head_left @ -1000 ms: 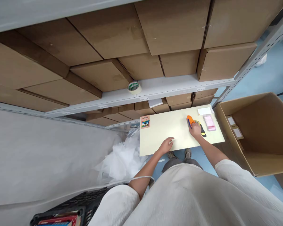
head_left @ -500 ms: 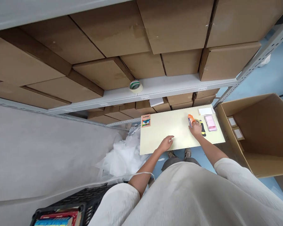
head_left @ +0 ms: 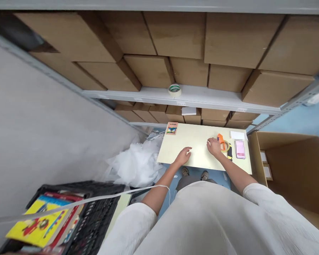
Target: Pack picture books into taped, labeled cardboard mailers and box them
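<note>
My left hand (head_left: 183,156) hovers over or rests on the front part of the cream tabletop (head_left: 194,136), its fingers loosely curved and nothing in them. My right hand (head_left: 214,146) is just left of an orange tape dispenser (head_left: 220,137), fingers apart and holding nothing. A roll of yellowish tape (head_left: 225,150) sits at the dispenser, partly behind my right hand and wrist. Beside it lies a black and yellow tool (head_left: 230,151), its kind unclear. A small book with a picture cover (head_left: 172,128) lies at the tabletop's far left corner.
A phone-like pink-screened thing (head_left: 240,150) and a white card (head_left: 237,135) lie on the right. A large open carton (head_left: 289,170) stands beyond. Shelves of boxes (head_left: 230,39) rise ahead, with a tape roll (head_left: 174,90). White plastic (head_left: 138,164) and a crate of books (head_left: 85,219) are left.
My right hand has come off the tape dispenser and moved left of it. My left hand stays over the tabletop's front. The view has swung left, showing more of the crate of books.
</note>
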Tool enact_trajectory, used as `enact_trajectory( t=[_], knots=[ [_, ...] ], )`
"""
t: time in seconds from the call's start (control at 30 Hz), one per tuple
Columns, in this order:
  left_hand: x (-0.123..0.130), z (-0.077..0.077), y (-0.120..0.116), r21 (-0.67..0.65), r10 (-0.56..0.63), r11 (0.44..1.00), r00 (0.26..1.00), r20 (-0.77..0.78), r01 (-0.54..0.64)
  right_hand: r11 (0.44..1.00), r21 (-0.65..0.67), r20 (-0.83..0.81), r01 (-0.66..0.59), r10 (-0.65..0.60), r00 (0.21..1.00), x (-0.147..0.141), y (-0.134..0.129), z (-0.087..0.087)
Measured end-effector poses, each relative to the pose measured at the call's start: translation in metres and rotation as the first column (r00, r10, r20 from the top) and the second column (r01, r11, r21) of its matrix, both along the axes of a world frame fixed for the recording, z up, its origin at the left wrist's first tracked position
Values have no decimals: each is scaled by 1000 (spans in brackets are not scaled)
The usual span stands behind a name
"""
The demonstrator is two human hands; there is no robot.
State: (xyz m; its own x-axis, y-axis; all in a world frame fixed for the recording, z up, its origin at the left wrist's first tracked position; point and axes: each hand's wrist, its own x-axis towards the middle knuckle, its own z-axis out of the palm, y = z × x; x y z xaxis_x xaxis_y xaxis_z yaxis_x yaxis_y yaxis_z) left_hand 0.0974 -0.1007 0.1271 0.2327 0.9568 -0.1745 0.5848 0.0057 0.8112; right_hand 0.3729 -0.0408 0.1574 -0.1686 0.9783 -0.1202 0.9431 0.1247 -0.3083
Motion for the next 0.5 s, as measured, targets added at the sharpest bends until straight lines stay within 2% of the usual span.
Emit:
enact_trajectory(
  t=[0.2, 0.37, 0.5],
  knots=[
    [-48, 7, -32, 38, 211, 977, 977, 1, -211, 974, -7, -33, -225, 225, 974, -68, 7, 11],
    [-97, 10, -66, 90, 381, 921, 925, 12, -380, 920, -8, -36, -392, 392, 919, -135, 5, 19],
    [-140, 8, -95, 114, 468, 876, 883, 33, -469, 877, -1, -33, -481, 480, 876, -189, -4, 21]
  ],
)
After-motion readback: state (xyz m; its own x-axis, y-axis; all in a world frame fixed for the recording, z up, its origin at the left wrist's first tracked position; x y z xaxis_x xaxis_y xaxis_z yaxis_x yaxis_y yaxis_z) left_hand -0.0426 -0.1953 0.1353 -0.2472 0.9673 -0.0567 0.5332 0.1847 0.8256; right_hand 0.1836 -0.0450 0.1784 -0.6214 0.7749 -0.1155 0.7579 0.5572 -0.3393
